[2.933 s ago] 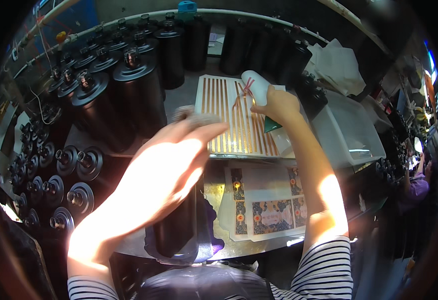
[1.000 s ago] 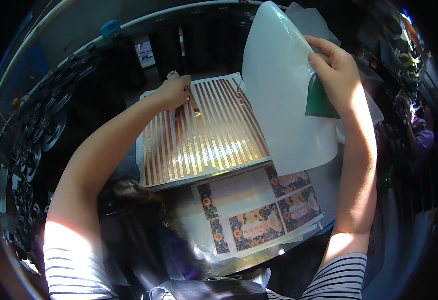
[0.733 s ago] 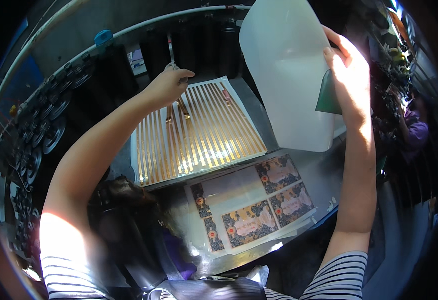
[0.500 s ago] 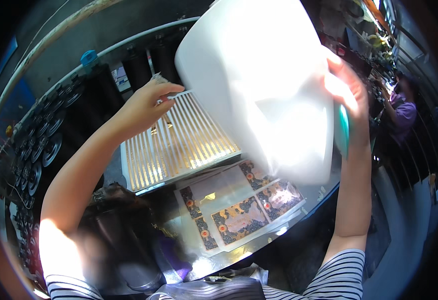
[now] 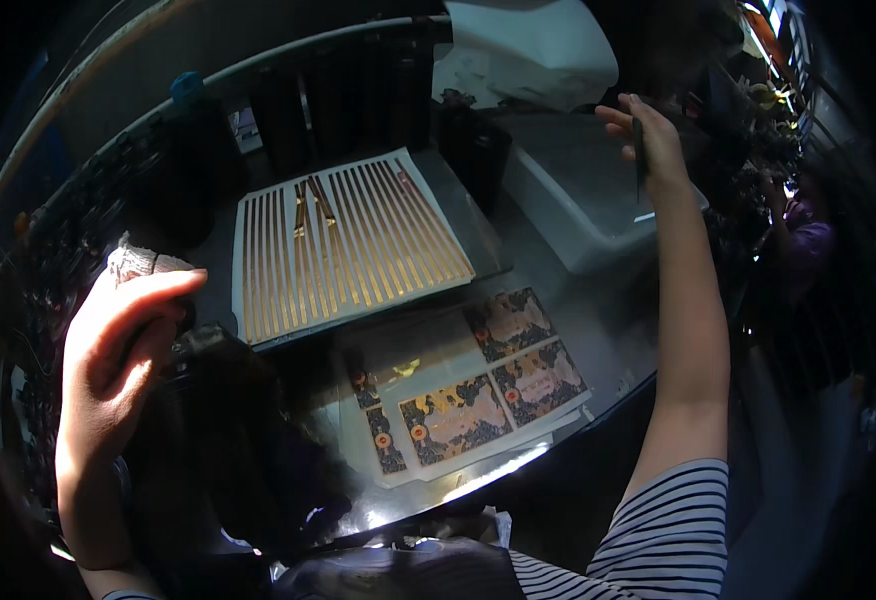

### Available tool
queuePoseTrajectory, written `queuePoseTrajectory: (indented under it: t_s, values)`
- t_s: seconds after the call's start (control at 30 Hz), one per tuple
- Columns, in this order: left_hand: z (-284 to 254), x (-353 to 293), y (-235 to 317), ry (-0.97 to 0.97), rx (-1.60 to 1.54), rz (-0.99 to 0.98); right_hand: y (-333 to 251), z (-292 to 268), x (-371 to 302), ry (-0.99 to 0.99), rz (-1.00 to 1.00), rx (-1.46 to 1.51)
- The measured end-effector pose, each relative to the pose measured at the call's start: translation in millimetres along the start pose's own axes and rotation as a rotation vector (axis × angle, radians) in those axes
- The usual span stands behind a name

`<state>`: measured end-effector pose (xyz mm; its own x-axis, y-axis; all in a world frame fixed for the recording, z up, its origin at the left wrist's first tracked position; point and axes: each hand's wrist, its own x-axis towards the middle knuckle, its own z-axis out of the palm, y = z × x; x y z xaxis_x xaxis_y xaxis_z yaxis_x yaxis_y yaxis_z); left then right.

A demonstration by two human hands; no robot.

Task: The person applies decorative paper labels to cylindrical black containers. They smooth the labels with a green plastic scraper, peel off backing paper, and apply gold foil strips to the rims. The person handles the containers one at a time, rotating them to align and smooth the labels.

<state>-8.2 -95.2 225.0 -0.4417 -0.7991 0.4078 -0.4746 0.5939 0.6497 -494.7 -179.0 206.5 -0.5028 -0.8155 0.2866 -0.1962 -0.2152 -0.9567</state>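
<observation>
Head view: right hand (image 5: pixel 661 158) clamped on scraper (image 5: pixel 640 162), palmed, likely leaving pinch free. Left hand (image 5: pixel 110 350) touches cloth (image 5: pixel 136 262); can't tell grip.

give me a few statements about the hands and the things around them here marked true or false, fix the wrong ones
1. A crumpled whitish wad is at the left hand. True.
2. The right hand touches the white sheet with parallel gold strips. False: it is apart from that sheet, holding a thin dark flat piece.
3. A rectangular translucent plastic bin stands right of that sheet. True.
4. The pale sheet printed with dark ornate labels lies beyond the gold-striped one. False: it lies nearer the person.
5. The right sleeve is plain white. False: it has dark stripes.
</observation>
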Motion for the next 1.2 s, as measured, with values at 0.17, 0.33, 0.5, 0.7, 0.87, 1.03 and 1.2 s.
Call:
queuePoseTrajectory:
  t_s: [0.17, 0.33, 0.5, 0.7, 0.87, 1.03, 1.2]
  values:
    - [7, -59, -20, -0.008, 0.154, -0.056, 75, 4, -80, -0.522, 0.1, -0.357]
    - [7, -104, -29, 0.05, 0.076, -0.202, 155, 0, -131, -0.442, 0.183, -0.789]
    - [6, -139, -55, 0.113, 0.125, -0.228, 158, 32, -145, -0.54, -0.026, -1.033]
    - [1, -196, -83, 0.378, 0.151, -0.394, 170, 77, -114, -0.967, -0.27, -1.106]
    - [26, -185, -65, 0.617, 0.086, -0.601, 178, 104, -93, -1.121, -0.004, -1.243]
    - [18, -170, -81, 0.517, -0.061, -0.5, 233, 54, -85, -0.824, -0.529, -1.218]
    - [28, -187, -88, 0.551, -0.317, -0.572, 162, 91, -159, -0.655, -0.767, -1.462]
